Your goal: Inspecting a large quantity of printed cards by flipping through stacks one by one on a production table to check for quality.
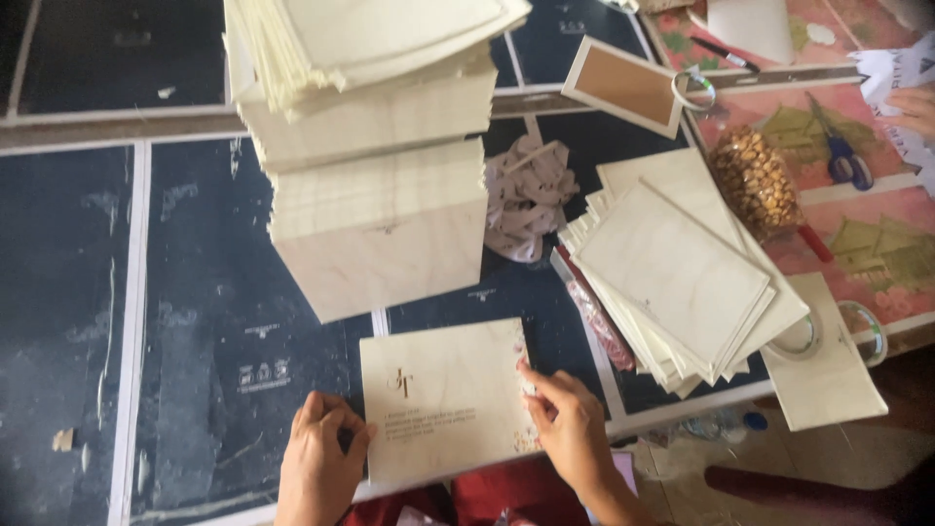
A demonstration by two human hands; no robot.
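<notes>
A thin pale wooden board [443, 394] with small engraved marks lies flat at the near edge of the dark work surface [195, 321]. My left hand [319, 453] grips its left edge, fingers curled over the rim. My right hand [570, 424] presses its right edge, fingertips on a floral strip along that side. Just beyond the board rises a tall, leaning stack of similar boards [375, 146].
A lower fanned pile of boards [682, 278] lies to the right, with a crumpled cloth [526, 200] behind it. Far right: a bag of brown snacks [755, 180], blue scissors [842, 156], tape rolls [693, 90], a framed panel [628, 86], and another person's hand [916, 109].
</notes>
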